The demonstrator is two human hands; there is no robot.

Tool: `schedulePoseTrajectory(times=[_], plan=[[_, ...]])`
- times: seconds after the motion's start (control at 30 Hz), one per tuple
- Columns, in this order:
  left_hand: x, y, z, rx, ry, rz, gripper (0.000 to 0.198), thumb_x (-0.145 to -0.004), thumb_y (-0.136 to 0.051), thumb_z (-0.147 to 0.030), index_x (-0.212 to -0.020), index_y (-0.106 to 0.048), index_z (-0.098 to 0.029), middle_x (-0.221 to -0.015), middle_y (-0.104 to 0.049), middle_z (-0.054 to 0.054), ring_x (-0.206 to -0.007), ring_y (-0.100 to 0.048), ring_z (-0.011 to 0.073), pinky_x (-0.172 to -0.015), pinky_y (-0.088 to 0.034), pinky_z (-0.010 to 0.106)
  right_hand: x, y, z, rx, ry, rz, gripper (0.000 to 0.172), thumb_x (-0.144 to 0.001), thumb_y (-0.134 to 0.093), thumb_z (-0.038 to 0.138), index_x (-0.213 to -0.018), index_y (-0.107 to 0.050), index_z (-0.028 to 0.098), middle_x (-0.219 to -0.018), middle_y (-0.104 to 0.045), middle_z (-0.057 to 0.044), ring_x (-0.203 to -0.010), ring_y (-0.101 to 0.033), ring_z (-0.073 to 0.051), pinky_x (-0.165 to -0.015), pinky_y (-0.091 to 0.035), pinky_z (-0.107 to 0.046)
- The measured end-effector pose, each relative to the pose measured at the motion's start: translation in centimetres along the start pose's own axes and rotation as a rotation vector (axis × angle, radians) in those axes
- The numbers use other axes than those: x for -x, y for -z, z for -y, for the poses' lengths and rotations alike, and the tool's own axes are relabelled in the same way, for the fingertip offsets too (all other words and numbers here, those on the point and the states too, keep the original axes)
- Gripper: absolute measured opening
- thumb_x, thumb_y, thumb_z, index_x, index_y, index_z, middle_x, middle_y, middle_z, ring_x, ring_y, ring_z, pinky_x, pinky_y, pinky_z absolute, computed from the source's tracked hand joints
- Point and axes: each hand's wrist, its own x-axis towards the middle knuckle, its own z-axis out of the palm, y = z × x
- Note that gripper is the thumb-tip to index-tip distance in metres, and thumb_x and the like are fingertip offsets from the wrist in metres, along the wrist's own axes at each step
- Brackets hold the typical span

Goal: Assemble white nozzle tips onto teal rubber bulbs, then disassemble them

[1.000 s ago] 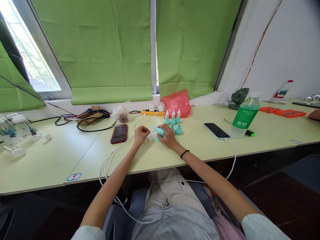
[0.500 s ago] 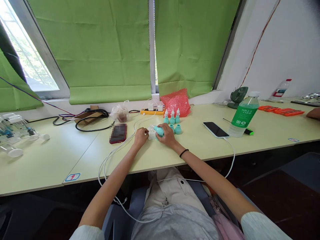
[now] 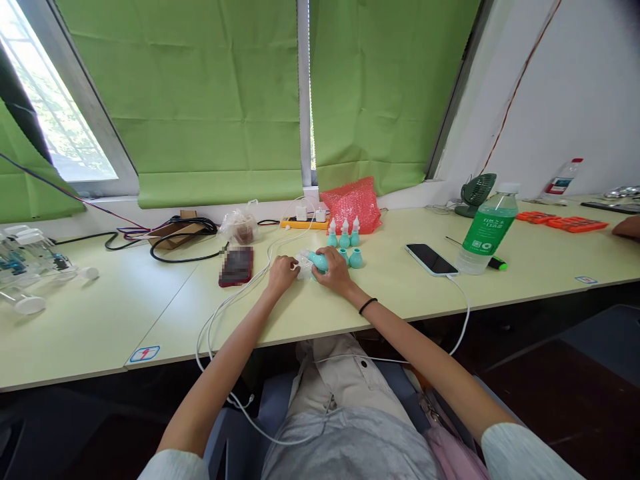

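Observation:
My right hand (image 3: 334, 270) is wrapped round a teal squeeze bulb (image 3: 318, 261), its narrow end pointing left toward my other hand. Small clear plastic pieces (image 3: 303, 269) lie between the two hands, just under the bulb's tip. My left hand (image 3: 284, 273) is closed in a pinch beside these pieces; what its fingertips hold is too small to make out. Just behind my right hand stand teal bulbs with pointed white nozzles (image 3: 345, 233), and in front of them open-necked teal bulbs (image 3: 356, 259) without nozzles.
A red bubble-wrap bag (image 3: 354, 207) and an orange power strip (image 3: 293, 225) lie at the back. Left are a dark red phone (image 3: 236, 268) and white cables (image 3: 225, 305). Right are a charging phone (image 3: 432, 259), a tilted water bottle (image 3: 487, 230) and a fan (image 3: 477, 195). Another person's hand (image 3: 627, 227) shows far right.
My left fingers have shifted slightly at the clear pieces. The right hand keeps its grip on the teal bulb, nearly still.

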Motion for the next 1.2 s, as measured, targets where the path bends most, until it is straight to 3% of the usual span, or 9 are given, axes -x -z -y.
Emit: schedulePoseTrajectory(times=[0.1, 0.27, 0.33, 0.63, 1.0, 1.2], plan=[[0.1, 0.1, -0.3, 0.028, -0.017, -0.044, 0.002, -0.060, -0.061, -0.020, -0.062, -0.061, -0.019, -0.056, -0.054, 0.003, -0.076, -0.051, 0.0236, -0.078, -0.035, 0.033, 0.1, -0.1, -0.1, 0.003, 0.006, -0.003, 0.026, -0.066, -0.047, 0.015, -0.092, -0.043, 0.017, -0.085, -0.050, -0.007, -0.083, -0.048, -0.022, -0.072, -0.042, -0.035], [0.5, 0.6, -1.5, 0.070, -0.066, -0.109, 0.025, -0.077, -0.038, -0.023, -0.088, -0.060, -0.018, -0.067, -0.058, 0.003, -0.066, -0.051, 0.0170, -0.067, -0.037, 0.027, 0.2, -0.3, -0.3, 0.005, 0.067, 0.030, 0.030, -0.064, -0.047, 0.013, -0.094, -0.045, 0.017, -0.085, -0.052, -0.007, -0.083, -0.047, -0.022, -0.072, -0.041, -0.036], [0.7, 0.8, -2.1, 0.077, -0.095, -0.097, 0.029, -0.080, -0.032, -0.025, -0.090, -0.058, -0.018, -0.068, -0.058, 0.002, -0.064, -0.051, 0.0148, -0.062, -0.037, 0.024, 0.2, -0.4, -0.2, 0.003, 0.110, 0.058, 0.030, -0.066, -0.047, 0.015, -0.096, -0.046, 0.018, -0.083, -0.052, -0.007, -0.082, -0.047, -0.021, -0.071, -0.041, -0.037], [1.7, 0.6, -3.0, -0.166, -0.185, -0.011, 0.038, -0.081, -0.036, -0.033, -0.051, -0.053, -0.017, -0.051, -0.054, 0.004, -0.053, -0.049, 0.0148, -0.054, -0.028, 0.025, 0.3, -0.9, 0.4, 0.032, 0.259, 0.132, 0.021, -0.076, -0.048, 0.030, -0.092, -0.050, 0.017, -0.079, -0.054, -0.007, -0.081, -0.048, -0.020, -0.070, -0.041, -0.035], [1.9, 0.4, -3.1, -0.324, -0.143, -0.060, 0.046, -0.080, -0.036, -0.032, -0.041, -0.054, -0.016, -0.047, -0.055, 0.010, -0.055, -0.054, 0.0194, -0.053, -0.026, 0.027, 0.2, -0.8, 0.9, 0.120, 0.351, 0.182, 0.028, -0.080, -0.044, 0.039, -0.083, -0.054, 0.013, -0.072, -0.054, -0.008, -0.072, -0.047, -0.020, -0.062, -0.039, -0.033], [1.3, 0.2, -2.8, -0.228, -0.089, -0.060, 0.053, -0.080, -0.031, -0.032, -0.030, -0.038, -0.018, -0.032, -0.039, 0.004, -0.039, -0.043, 0.0137, -0.048, -0.022, 0.027, 0.2, -0.8, 1.1, 0.139, 0.357, 0.192, 0.029, -0.082, -0.040, 0.040, -0.082, -0.053, 0.014, -0.071, -0.054, -0.008, -0.072, -0.047, -0.020, -0.062, -0.038, -0.032]])
